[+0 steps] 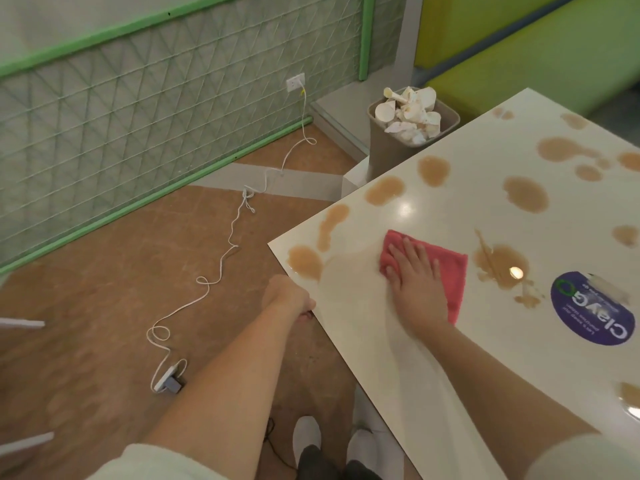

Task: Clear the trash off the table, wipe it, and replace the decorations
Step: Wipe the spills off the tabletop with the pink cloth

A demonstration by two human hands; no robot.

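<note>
Brown floor (104,306), a green-framed wall panel (138,109) with a criss-cross pattern, and a white table (363,341) cutting in from the right at an angle. The tabletop is pretty messy, with brown spills (524,194) blotched all over it, from the near-left corner up toward the far side.

The pink cloth (450,271) lies flat on the table near its left edge, between the corner puddles and a bigger puddle on the right. The right hand (414,273) is pressed down on top of it, palm flat, fingers straight and spread, not gripping anything, just pushing down on the cloth. The left hand (289,299) is at the table's left edge with the fingers curled around the rim, so it's holding onto the table itself.

Right of the cloth there's a thin wooden stick (488,252) lying in the bigger puddle, and past that a round purple sticker (592,308) with "ClayGo" printed on it.

Beyond the far corner of the table sits a grey bin (384,147) stuffed full of white paper cups and crumpled paper (412,112). A white cord (221,261) snakes across the floor from a wall socket (295,82) down to a small power strip (169,377). White shoes (306,436) show at the bottom, and a yellow-green bench seat (536,60) sits in the top right.
</note>
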